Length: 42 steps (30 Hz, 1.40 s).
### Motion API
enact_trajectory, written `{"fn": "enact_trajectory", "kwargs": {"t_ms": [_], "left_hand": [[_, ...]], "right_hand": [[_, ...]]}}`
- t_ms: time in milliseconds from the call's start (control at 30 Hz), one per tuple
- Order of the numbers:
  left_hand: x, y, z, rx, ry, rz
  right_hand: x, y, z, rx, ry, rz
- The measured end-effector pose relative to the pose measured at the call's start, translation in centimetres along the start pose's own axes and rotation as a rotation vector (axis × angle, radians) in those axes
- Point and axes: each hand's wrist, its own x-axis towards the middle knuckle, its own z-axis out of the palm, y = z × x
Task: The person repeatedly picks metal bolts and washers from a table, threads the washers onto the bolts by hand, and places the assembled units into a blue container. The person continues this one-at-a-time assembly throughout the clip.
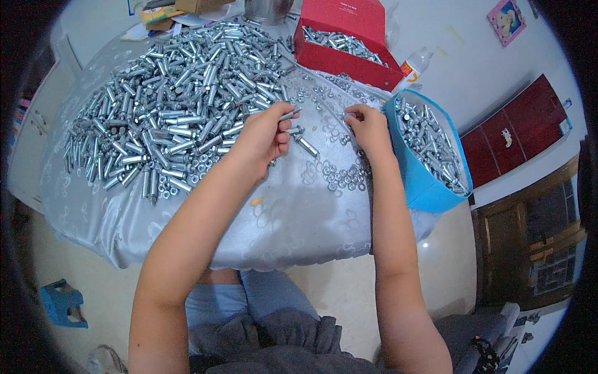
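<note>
My left hand (265,137) is closed around a metal anchor bolt (290,115), whose end pokes out past the thumb and forefinger. Just beyond those fingers, a loose sleeve anchor (308,148) lies on the cloth. To the right, my right hand (369,129) has its thumb and fingertips pinched together above scattered washers; whatever they hold is too small to make out. A large heap of silvery sleeve anchors (180,106) spreads left of my hands. Small nuts (346,179) lie in a cluster nearer to me than the right hand.
Bolts fill a blue fabric bin (418,181) by my right forearm. Behind it stand an open red box (349,67) of bolts and a plastic bottle (416,65). A metal bucket (266,11) is at the back. Grey shiny cloth (293,224) covers the table.
</note>
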Motion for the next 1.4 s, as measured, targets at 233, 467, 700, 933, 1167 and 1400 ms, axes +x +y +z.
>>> {"fn": "enact_trajectory", "kwargs": {"t_ms": [233, 467, 700, 933, 1167, 1400], "left_hand": [[-0.9, 0.0, 0.9, 0.101, 0.019, 0.026], [-1.2, -0.3, 1.6, 0.232, 0.061, 0.067], [-1.4, -0.6, 1.8, 0.266, 0.063, 0.104], [-1.9, -0.5, 1.8, 0.235, -0.074, 0.104], [-1.6, -0.5, 1.5, 0.155, -0.089, 0.080], [-1.9, -0.3, 1.8, 0.049, -0.086, 0.059]], "right_hand": [[-0.3, -0.7, -1.0, 0.143, 0.024, 0.042], [-0.9, -2.4, -1.8, 0.616, -0.112, 0.044], [-2.2, -6.0, -2.5, 0.988, -0.338, 0.045], [-2.9, -6.9, -2.3, 1.042, -0.518, 0.046], [-3.1, -7.2, -1.9, 0.937, -0.425, -0.142], [-3.5, -7.6, -1.1, 0.913, -0.305, -0.136]]}}
